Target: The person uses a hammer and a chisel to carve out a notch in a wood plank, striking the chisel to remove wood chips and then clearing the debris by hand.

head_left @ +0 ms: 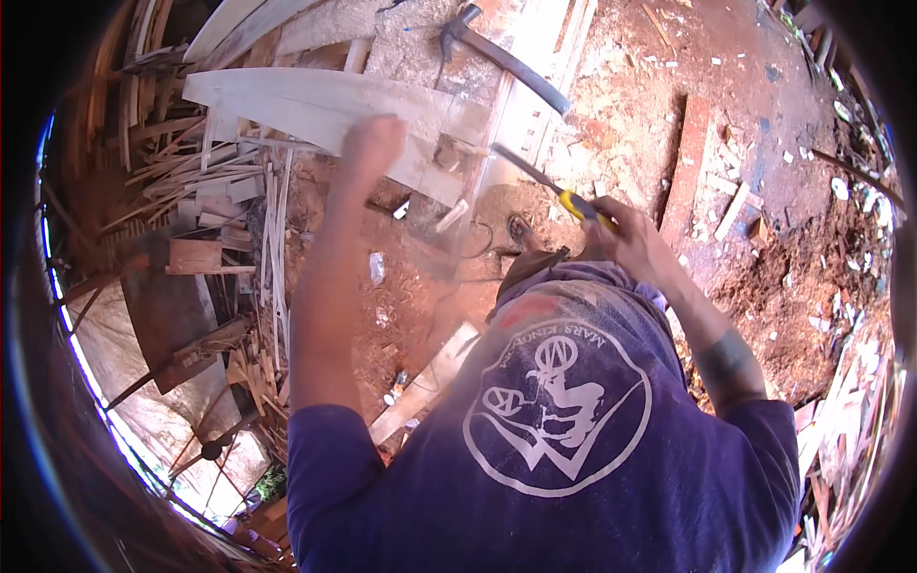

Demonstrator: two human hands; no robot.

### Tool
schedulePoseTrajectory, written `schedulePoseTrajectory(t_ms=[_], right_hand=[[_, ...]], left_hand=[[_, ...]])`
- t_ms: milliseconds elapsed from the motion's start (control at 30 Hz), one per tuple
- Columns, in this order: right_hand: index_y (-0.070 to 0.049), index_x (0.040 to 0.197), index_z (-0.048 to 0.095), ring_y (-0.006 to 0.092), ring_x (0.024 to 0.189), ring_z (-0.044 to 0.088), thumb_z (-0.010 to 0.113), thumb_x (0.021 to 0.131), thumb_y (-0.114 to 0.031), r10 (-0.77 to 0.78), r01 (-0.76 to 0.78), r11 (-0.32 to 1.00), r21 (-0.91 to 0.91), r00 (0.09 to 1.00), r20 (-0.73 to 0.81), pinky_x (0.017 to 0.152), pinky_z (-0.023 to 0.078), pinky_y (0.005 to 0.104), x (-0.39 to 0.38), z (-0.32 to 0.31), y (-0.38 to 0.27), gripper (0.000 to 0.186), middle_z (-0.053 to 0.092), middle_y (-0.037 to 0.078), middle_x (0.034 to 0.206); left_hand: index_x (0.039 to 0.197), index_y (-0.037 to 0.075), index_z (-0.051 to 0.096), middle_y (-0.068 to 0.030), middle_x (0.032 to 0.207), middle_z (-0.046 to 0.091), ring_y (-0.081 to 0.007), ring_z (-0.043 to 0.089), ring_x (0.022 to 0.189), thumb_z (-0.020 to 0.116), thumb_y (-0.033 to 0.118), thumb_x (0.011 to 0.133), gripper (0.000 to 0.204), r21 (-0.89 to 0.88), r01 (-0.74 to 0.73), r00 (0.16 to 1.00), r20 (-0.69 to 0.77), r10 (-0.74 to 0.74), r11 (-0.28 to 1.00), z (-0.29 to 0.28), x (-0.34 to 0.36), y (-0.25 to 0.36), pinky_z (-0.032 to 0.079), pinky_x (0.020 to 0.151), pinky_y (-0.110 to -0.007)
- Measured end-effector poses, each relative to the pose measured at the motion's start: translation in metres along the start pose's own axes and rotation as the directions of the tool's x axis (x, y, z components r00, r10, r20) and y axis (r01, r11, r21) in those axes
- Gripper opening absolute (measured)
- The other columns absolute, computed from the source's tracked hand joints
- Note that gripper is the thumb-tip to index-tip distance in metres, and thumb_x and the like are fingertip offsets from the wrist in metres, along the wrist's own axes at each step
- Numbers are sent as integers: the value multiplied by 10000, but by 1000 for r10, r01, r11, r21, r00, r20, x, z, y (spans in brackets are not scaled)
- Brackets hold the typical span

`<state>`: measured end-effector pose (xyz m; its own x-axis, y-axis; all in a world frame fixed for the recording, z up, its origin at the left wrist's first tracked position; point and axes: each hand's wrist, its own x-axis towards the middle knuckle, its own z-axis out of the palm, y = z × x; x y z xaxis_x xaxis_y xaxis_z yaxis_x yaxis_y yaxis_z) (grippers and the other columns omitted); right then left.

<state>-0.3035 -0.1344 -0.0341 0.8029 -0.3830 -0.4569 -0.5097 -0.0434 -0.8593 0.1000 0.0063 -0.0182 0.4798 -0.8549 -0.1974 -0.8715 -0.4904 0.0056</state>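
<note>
My right hand (630,239) is closed around the yellow-and-black handle of a chisel (535,172), its dark blade slanting up and left toward the workbench. Over a pale, curved wooden board (287,95) hovers my left hand (375,143), blurred by motion. Its fingers look curled into a fist; whether anything is inside cannot be made out. A claw hammer (511,67) lies beyond the chisel tip, on the pale work surface, its head at the far end. Small wood offcuts (452,215) lie at the near edge of the board.
Thin wood strips and scraps (220,191) are heaped at the left. A reddish-brown plank (685,167) lies on the littered ground to the right, near small offcuts (733,210). Another plank (425,382) lies beside my body. More slats (845,449) pile up at the lower right.
</note>
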Motion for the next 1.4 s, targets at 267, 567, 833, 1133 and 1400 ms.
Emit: schedulePoseTrajectory(t_ms=[267, 567, 833, 1133, 1400], right_hand=[[-3, 1363, 567, 277, 796, 681, 634, 1005, -292, -127, 131, 990, 59, 989, -76, 760, 513, 402, 16, 36, 35, 465, 713, 211, 888], [-76, 1385, 564, 450, 957, 701, 589, 1005, -243, -189, 191, 980, -52, 981, 50, 858, 546, 502, 28, 47, -1, 416, 717, 265, 1041], [-61, 1407, 610, 287, 590, 641, 626, 989, -185, -314, 314, 949, -18, 949, -36, 659, 525, 412, 41, 62, -19, 437, 654, 255, 746], [-37, 1408, 603, 200, 570, 634, 607, 1010, -177, -269, 268, 963, -26, 963, -2, 644, 533, 397, 43, 66, -10, 422, 648, 251, 705], [-49, 1404, 611, 265, 525, 618, 584, 1015, -154, -318, 315, 947, -57, 947, -47, 599, 523, 434, 41, 73, -8, 403, 636, 236, 670]], left_hand=[[887, 24, 720, -217, 859, 707, -395, 697, 848, 686, 466, 918, 444, 104, -217, 959, 208, 192, 971, -37, -13, 86, 554, 790, -488], [839, -16, 678, -201, 792, 693, -347, 702, 820, 688, 455, 913, 477, -34, -55, 913, 403, 64, 998, -37, 38, 23, 552, 790, -460], [859, -24, 711, -232, 822, 705, -366, 706, 816, 716, 318, 874, 342, 7, -303, 877, 393, 276, 953, -18, 24, 58, 549, 768, -464], [864, -34, 717, -262, 845, 696, -406, 686, 814, 699, 225, 889, 262, -90, -289, 856, 421, 299, 953, -15, 37, 39, 531, 773, -483], [835, -40, 697, -264, 797, 675, -421, 666, 771, 705, 202, 894, 248, -79, -297, 869, 391, 304, 952, -12, 37, 41, 512, 743, -494]])
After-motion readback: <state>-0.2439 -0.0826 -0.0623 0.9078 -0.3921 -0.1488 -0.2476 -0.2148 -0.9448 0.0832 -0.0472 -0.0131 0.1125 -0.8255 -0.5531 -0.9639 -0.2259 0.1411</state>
